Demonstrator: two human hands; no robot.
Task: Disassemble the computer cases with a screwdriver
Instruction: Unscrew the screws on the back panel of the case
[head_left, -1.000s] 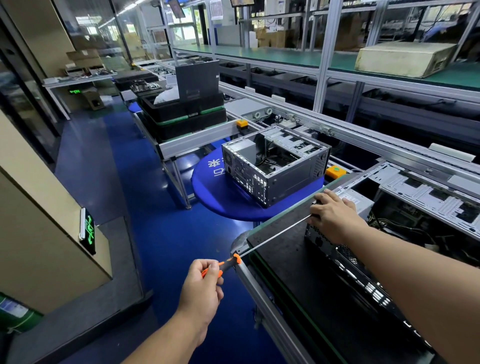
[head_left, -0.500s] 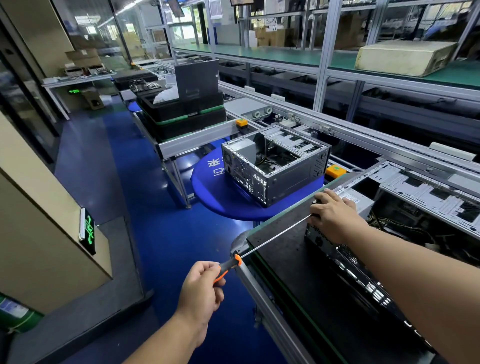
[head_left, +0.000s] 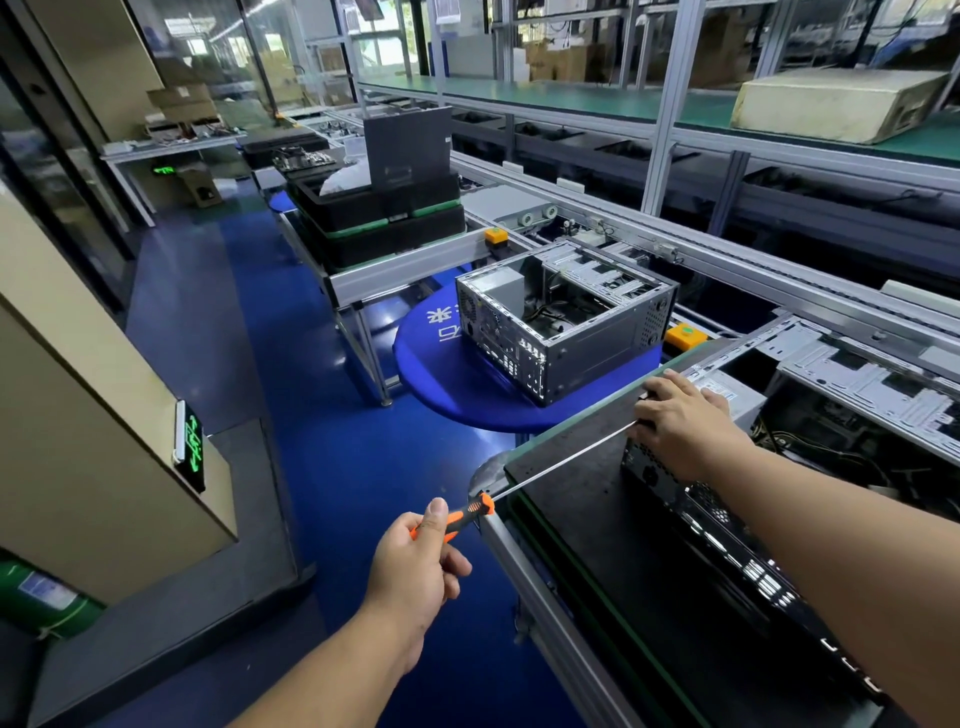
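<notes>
A long screwdriver (head_left: 561, 460) with an orange and black handle reaches from my left hand (head_left: 421, 564) to the back corner of the open computer case (head_left: 727, 519) on the black workbench mat (head_left: 571, 499). My left hand grips the handle, thumb pointing up along it. My right hand (head_left: 680, 421) lies over the case's top rear corner, fingers curled around the shaft's tip end; the tip is hidden under them. A second open grey case (head_left: 566, 322) stands on a round blue table (head_left: 467, 395) beyond.
Stacked black trays (head_left: 384, 223) with a dark panel sit on a metal bench at the back. A conveyor rail (head_left: 727, 260) runs along the right. A beige cabinet (head_left: 78, 415) stands left, across the blue floor aisle (head_left: 337, 457). An orange button box (head_left: 685, 335) sits by the bench.
My left hand has shifted its hold on the handle, with the thumb now raised along it. The right hand and the case have stayed in place.
</notes>
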